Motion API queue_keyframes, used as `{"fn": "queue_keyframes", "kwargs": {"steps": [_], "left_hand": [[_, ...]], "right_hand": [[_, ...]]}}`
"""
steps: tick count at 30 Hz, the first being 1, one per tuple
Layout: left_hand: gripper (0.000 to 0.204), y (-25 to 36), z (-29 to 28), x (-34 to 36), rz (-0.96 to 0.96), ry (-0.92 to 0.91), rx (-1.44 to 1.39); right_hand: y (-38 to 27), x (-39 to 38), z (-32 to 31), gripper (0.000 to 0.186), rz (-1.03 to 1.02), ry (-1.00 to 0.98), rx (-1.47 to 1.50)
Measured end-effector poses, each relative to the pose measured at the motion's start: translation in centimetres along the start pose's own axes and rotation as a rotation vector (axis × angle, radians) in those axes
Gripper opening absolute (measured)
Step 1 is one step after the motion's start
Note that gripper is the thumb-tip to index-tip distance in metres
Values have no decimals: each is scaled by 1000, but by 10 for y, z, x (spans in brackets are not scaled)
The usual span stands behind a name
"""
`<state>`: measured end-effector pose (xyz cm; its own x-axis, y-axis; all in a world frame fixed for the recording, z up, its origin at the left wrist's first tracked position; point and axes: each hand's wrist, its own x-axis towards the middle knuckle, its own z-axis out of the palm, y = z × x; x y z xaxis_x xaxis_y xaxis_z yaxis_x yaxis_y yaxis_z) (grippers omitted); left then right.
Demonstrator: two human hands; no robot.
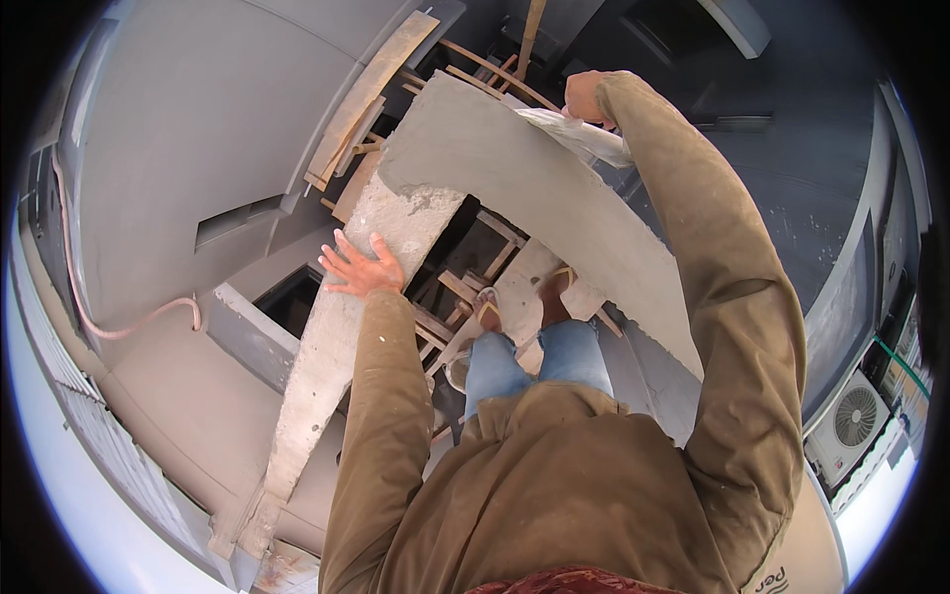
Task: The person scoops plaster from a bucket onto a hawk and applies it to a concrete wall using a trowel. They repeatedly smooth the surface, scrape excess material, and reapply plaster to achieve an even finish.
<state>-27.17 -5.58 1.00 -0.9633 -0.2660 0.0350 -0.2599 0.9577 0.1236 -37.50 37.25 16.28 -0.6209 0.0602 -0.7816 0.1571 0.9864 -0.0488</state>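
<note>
My left hand [362,267] lies with fingers spread on the pale, rough concrete beam [322,371]. Smooth grey plaster [524,183] covers the joining beam, which runs from the far corner down to the right. At that beam's far edge, my right hand [588,96] is curled closed, its fingers partly turned away. A crumpled whitish plastic sheet [579,137] hangs from it along the plastered edge, and seems to be gripped in it. Below, my sandalled feet stand on boards [524,282] between the two beams.
Wooden planks [371,94] and poles lie beyond the corner. Under the beams is a timber scaffold [465,292] with dark gaps. A grey wall [198,119] with a slot stands at left, beside a pink hose [94,322]. An air-conditioner unit [849,421] sits at far right.
</note>
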Motion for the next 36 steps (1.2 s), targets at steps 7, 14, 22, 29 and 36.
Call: {"fn": "queue_keyframes", "kwargs": {"steps": [7,14,22,29,36], "left_hand": [[75,7,-5,1,-14,-47,7],[73,7,-2,-1,0,-8,12],[73,1,2,-3,3,27,24],[73,-6,19,4,5,90,58],[72,-25,36,10,16,232,53]], "right_hand": [[49,-20,48,32,52,-137,75],[81,-42,92,34,22,-173,-164],[142,-90,172,34,229,-377,-165],[205,-185,242,33,476,-83,575],[148,-253,306,50,488,567,1333]]}}
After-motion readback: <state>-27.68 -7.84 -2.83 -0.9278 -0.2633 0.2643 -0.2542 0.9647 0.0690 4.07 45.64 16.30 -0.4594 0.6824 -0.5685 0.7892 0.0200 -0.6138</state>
